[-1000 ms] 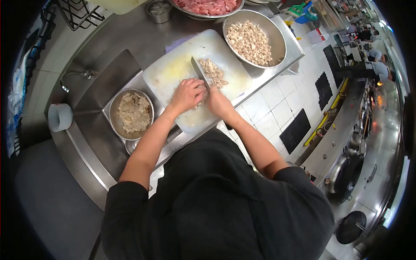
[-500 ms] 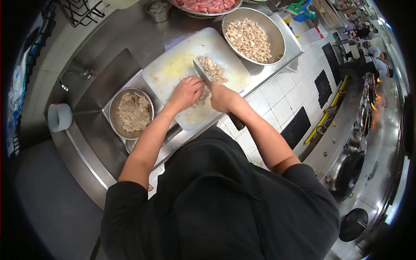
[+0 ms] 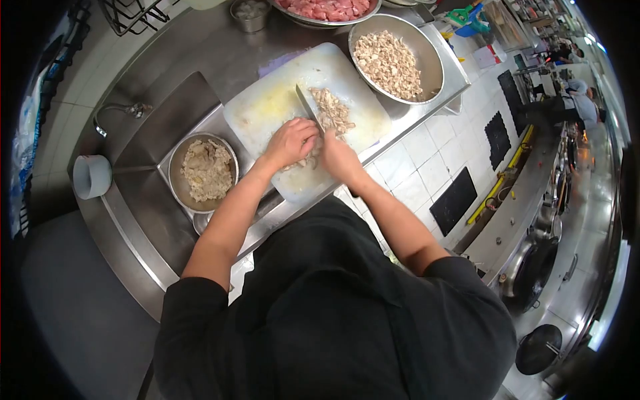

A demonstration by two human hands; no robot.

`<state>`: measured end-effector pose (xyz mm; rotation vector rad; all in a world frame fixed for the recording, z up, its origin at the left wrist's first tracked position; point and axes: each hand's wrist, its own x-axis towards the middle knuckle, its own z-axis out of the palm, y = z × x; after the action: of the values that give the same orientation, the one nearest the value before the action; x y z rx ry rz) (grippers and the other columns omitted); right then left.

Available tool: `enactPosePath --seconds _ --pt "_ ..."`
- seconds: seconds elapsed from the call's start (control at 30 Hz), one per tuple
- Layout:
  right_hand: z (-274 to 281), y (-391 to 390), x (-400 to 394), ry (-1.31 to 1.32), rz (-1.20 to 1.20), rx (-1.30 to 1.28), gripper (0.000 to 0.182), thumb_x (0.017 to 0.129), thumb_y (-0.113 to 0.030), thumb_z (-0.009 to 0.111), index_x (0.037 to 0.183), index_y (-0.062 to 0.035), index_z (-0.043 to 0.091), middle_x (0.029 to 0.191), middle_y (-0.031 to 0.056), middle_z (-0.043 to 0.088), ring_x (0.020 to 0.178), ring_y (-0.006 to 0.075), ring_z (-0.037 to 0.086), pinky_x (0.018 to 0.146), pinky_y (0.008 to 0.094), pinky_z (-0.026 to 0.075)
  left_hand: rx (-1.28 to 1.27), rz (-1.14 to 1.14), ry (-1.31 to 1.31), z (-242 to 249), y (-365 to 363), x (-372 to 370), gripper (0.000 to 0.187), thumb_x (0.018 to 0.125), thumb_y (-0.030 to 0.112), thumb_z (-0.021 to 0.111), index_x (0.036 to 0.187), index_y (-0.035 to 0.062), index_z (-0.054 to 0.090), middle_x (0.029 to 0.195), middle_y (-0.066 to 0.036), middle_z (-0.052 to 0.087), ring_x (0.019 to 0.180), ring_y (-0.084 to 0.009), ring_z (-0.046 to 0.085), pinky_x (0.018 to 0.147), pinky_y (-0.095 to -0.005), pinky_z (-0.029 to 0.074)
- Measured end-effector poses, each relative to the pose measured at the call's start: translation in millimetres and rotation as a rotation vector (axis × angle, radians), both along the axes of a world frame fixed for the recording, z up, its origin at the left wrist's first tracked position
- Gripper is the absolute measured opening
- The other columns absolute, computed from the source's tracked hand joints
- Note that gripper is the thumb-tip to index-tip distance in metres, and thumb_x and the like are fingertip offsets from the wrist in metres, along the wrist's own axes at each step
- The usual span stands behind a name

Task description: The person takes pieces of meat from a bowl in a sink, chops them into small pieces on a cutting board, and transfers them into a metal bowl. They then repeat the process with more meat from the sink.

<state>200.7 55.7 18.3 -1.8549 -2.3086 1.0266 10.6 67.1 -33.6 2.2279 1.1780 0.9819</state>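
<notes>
A kitchen knife (image 3: 307, 103) is gripped in my right hand (image 3: 341, 161), its blade reaching across the white cutting board (image 3: 255, 112). Beside the blade, my left hand (image 3: 291, 143) presses with curled fingers on pale pieces that look like cooked meat (image 3: 309, 162), partly covered by the hand. Chopped bits (image 3: 333, 112) of the same food lie in a heap on the far side of the blade. At the board's upper right stands a metal bowl (image 3: 434, 59) of pale chopped pieces (image 3: 387, 63).
Left of the board, a metal bowl (image 3: 175, 175) holding a pale lumpy mass (image 3: 207, 170) stands by the sink (image 3: 150, 190). Raw pink meat (image 3: 327, 8) fills a bowl at the back. A small metal cup (image 3: 251, 17) is nearby. Other people (image 3: 579, 100) are farther off at right.
My right hand and the knife have drawn back slightly toward me and to the left. My left hand stays on the pale pieces. The whole view has shifted a little.
</notes>
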Motion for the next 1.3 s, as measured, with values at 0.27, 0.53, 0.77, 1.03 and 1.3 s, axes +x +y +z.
enactPosePath --seconds 0.27,0.53,0.77,1.03,1.3 --pt "-10.7 -12.8 5.6 0.018 0.015 0.031 0.031 0.094 -0.007 0.055 0.119 0.0078 0.047 0.087 0.0363 0.07 0.087 0.0525 0.071 0.077 0.0594 0.054 -0.01 0.011 -0.006 -2.4 -0.5 -2.6 0.016 0.086 0.009 0.072 0.101 0.0032 0.076 0.115 -0.013 0.072 0.11 -0.0334 0.066 0.097 -0.042 0.054" --pt "-9.2 30.4 41.3 0.065 0.037 0.083 0.025 0.093 -0.01 0.055 0.113 0.005 0.052 0.09 0.0362 0.07 0.088 0.0537 0.07 0.08 0.0601 0.055 -0.107 -0.035 0.149 25.5 -13.1 -23.8 0.056 0.094 0.041 0.075 0.135 0.0047 0.066 0.145 -0.018 0.061 0.141 -0.0372 0.052 0.118 -0.0515 0.038" --pt "-9.4 23.9 56.8 0.012 0.031 0.07 0.031 0.094 -0.011 0.052 0.119 0.0069 0.05 0.087 0.0371 0.07 0.084 0.0555 0.07 0.08 0.0615 0.055 -0.035 0.158 0.515 15.5 -25.1 8.9 0.1 0.085 0.068 0.073 0.158 0.0087 0.041 0.165 -0.022 0.036 0.151 -0.0417 0.035 0.121 -0.0552 0.031" --pt "15.1 7.8 52.6 0.012 0.043 0.044 0.033 0.093 -0.01 0.053 0.121 0.0072 0.047 0.086 0.0361 0.07 0.084 0.0546 0.07 0.078 0.0623 0.055 -0.025 0.375 0.389 1.9 -18.1 27.7 0.076 0.092 0.055 0.072 0.145 0.0046 0.054 0.151 -0.017 0.055 0.136 -0.0359 0.052 0.117 -0.0473 0.038" --pt "71.2 -1.5 23.8 -0.052 0.027 -0.046 0.031 0.092 -0.004 0.053 0.119 0.0095 0.048 0.091 0.0372 0.07 0.089 0.0536 0.071 0.083 0.0606 0.055 0.052 0.156 0.158 9.4 -12.0 16.9 0.041 0.082 0.024 0.08 0.118 0.0064 0.069 0.13 -0.012 0.064 0.126 -0.0344 0.059 0.107 -0.0456 0.046"
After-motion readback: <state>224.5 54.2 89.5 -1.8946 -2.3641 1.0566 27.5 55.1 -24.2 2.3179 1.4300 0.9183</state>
